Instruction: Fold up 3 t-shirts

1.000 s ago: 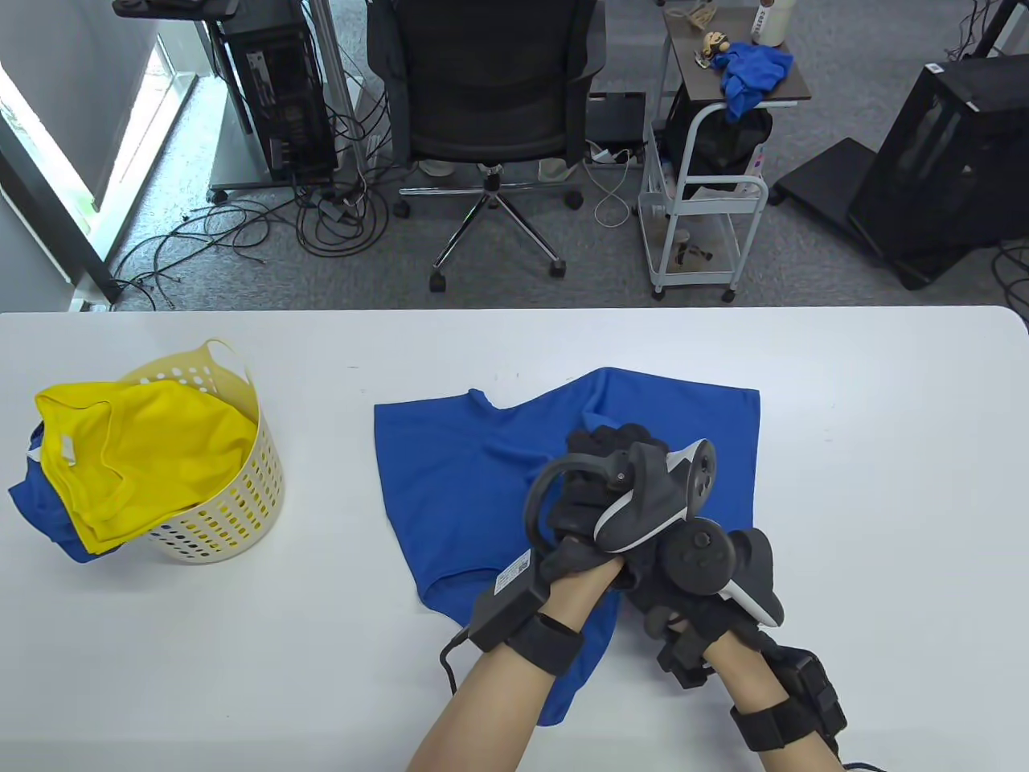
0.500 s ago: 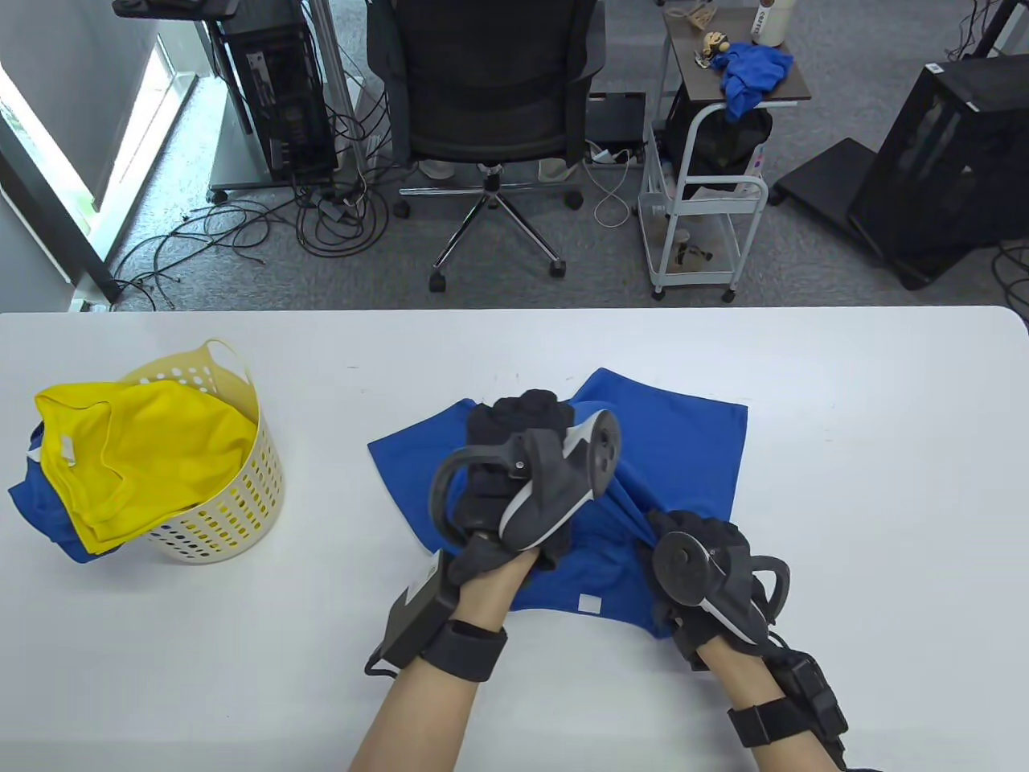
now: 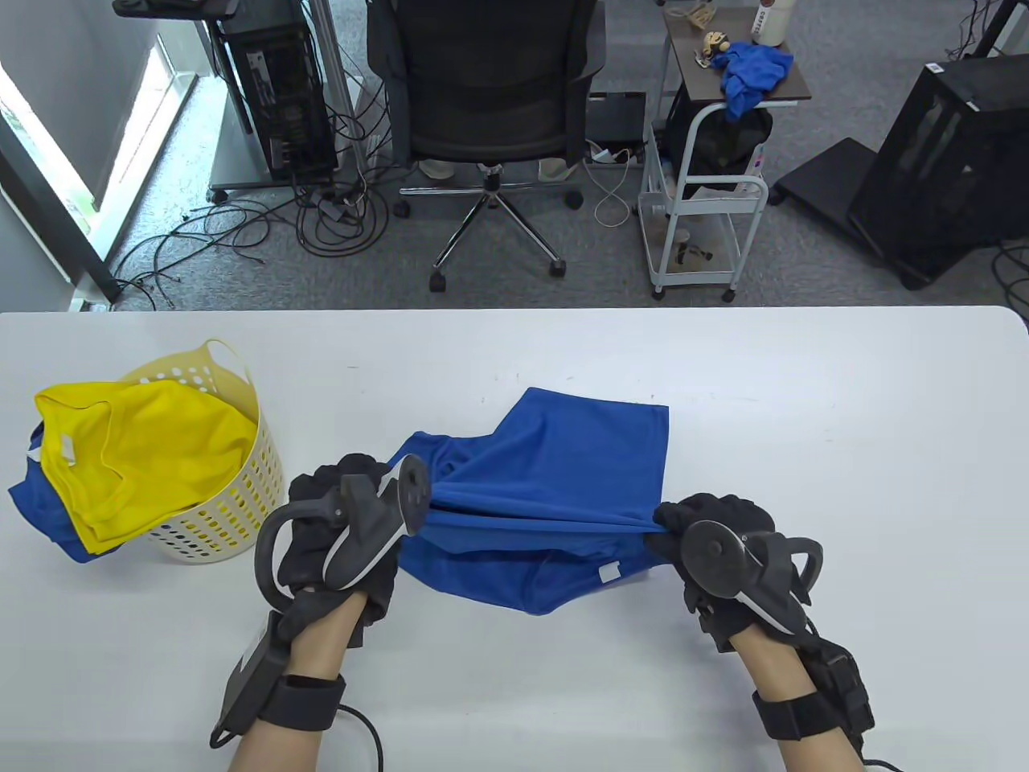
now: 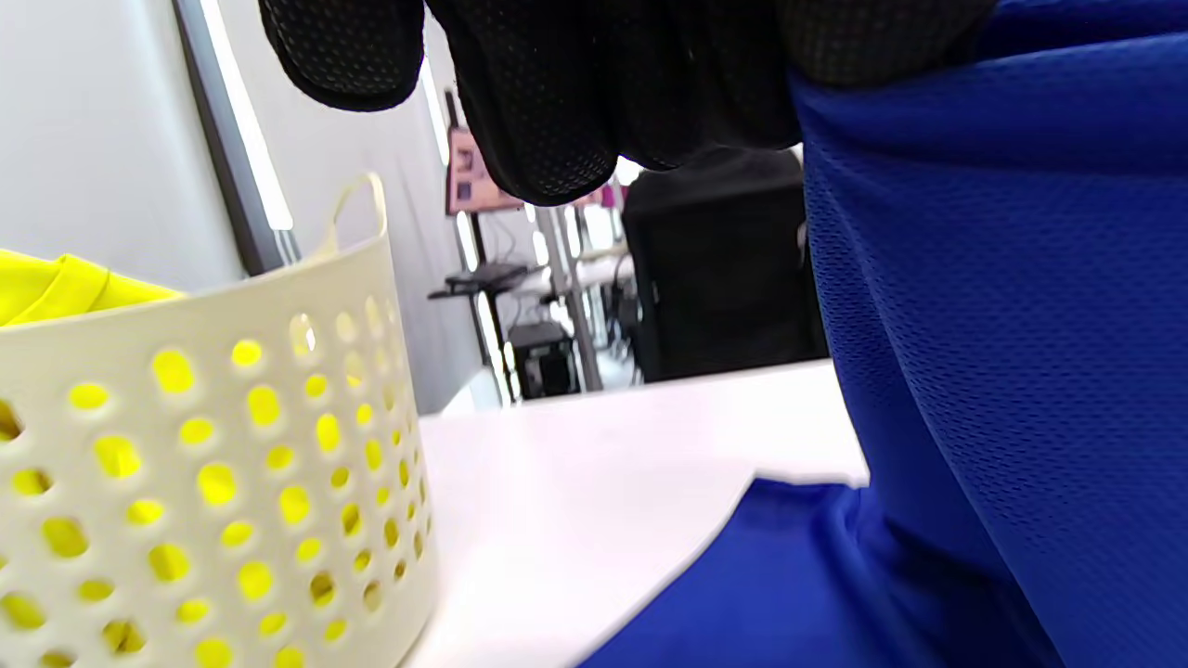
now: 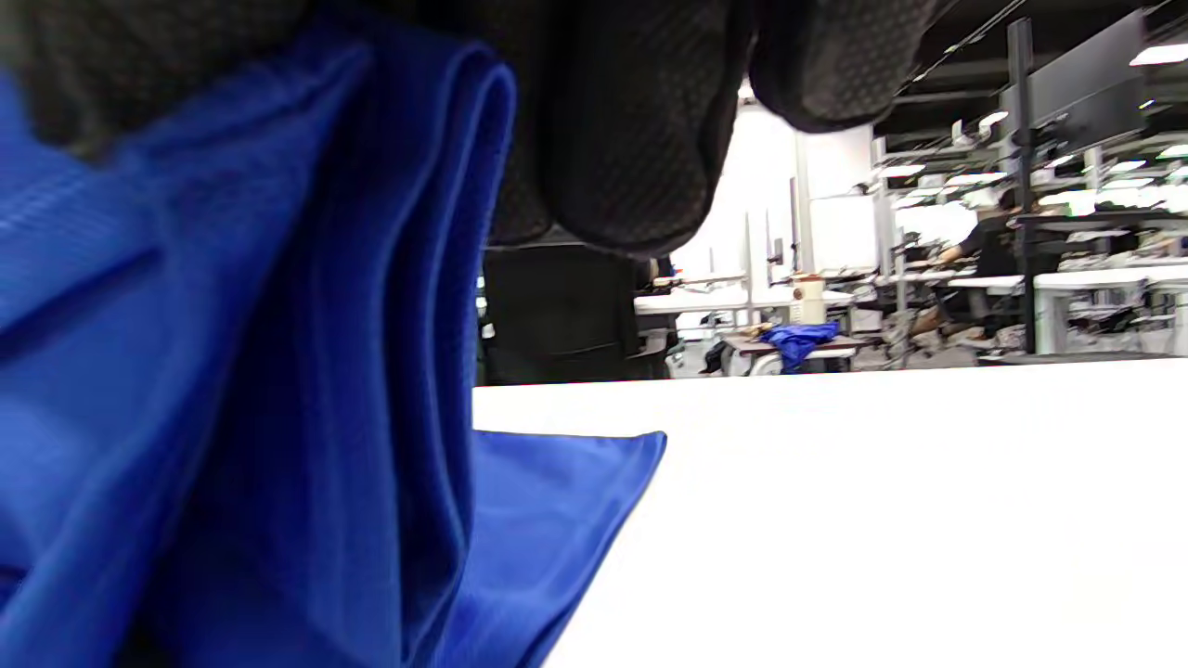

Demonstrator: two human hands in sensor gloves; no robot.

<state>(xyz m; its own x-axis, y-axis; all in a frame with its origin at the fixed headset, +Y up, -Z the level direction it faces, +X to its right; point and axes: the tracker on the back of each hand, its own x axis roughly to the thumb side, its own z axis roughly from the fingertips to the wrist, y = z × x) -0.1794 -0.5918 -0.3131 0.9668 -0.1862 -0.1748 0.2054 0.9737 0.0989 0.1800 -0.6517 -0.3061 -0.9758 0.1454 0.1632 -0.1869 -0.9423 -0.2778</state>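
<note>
**No legible text showing anywhere**

Nothing readable is showing in any view. A small white tag is lying on the blue t-shirt, but it is looking blank at this size. A white bottle on the far cart is carrying dark lettering near its top, too small to make out. A pinkish poster in the left wrist view is appearing only as a blur.
</note>
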